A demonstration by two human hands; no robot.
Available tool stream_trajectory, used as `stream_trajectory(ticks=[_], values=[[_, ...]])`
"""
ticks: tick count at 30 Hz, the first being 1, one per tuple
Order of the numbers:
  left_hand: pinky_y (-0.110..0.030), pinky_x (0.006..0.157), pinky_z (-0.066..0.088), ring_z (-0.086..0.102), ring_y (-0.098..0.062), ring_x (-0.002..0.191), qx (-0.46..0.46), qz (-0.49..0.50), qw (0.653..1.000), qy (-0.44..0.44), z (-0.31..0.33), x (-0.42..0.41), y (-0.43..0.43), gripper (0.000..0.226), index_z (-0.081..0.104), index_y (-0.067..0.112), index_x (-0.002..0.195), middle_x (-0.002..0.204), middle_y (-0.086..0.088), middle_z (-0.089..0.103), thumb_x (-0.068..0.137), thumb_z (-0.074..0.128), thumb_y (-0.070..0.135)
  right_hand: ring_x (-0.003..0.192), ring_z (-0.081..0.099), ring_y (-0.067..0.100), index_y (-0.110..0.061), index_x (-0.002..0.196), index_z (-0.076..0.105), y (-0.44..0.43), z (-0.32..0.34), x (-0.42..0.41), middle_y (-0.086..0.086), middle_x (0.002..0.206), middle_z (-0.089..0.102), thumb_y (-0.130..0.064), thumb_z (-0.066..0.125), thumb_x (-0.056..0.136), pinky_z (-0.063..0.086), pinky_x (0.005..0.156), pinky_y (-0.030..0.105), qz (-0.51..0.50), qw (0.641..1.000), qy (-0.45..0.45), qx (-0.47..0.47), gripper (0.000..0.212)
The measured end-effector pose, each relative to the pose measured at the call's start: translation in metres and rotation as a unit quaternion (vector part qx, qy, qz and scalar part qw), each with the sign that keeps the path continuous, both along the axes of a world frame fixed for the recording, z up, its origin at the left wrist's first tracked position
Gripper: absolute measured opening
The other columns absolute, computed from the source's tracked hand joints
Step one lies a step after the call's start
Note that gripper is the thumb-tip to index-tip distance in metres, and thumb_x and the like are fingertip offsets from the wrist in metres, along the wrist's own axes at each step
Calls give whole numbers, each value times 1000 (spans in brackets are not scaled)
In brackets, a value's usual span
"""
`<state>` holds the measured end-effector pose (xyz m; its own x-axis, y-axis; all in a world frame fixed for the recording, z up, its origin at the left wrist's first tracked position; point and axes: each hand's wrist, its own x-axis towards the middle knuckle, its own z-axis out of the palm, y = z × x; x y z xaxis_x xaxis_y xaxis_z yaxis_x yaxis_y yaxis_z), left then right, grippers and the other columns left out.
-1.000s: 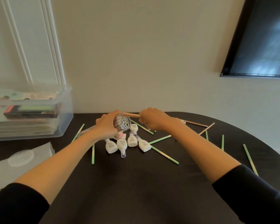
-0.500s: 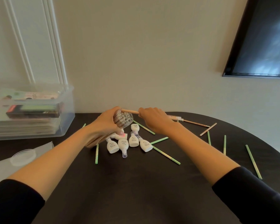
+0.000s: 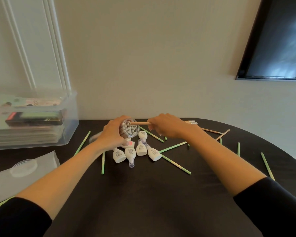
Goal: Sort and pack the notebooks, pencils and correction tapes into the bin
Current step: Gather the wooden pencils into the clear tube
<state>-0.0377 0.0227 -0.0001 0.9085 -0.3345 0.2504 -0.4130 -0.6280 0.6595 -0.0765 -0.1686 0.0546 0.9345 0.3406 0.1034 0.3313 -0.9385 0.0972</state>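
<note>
Since a second ago the tan pencil [image 3: 140, 123] has dipped a little, and its end now meets the mouth of the clear jar [image 3: 129, 130] at frame centre. Whether it is already inside the rim I can't quite tell. My view shows the left hand [image 3: 113, 134] wrapped around the jar, which lies tilted and is packed with pencil ends. The right hand [image 3: 167, 127] pinches the tan pencil in curled fingers. Just below them the correction tapes [image 3: 141, 149] lie clustered, with green pencils [image 3: 175, 164] scattered around, one near the table's [image 3: 143, 194] curved right edge. Bare tabletop lies between the forearms at lower centre. The bin [image 3: 72, 117] sits at mid-left against the wall, holding stacked notebooks [image 3: 24, 132].
</note>
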Motion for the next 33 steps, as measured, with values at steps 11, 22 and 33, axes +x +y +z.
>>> stream_trajectory(ticks=[11,22,33], values=[[-16,73,42,52,-9,98,-45,-57,997,23,8,-1,-1,70,46,32,108,99,13,54,58,76,-7,70,37,19,-12,114,50,13,1,3,9,99,58,-7,39,95,22,51,26,8,994,-83,-67,22],[-45,101,37,50,-22,114,21,11,1000,-2,9,-8,-22,72,49,22,122,112,3,57,58,81,11,100,61,25,-8,112,56,49,19,7,7,111,62,-7,46,94,38,68,28,25,957,-154,-245,21],[-45,99,40,52,-23,109,-59,70,995,-25,15,5,-21,74,48,21,125,114,0,58,59,82,17,104,52,30,-3,121,36,44,29,28,15,115,53,-3,59,86,39,73,31,-122,965,-206,110,41]])
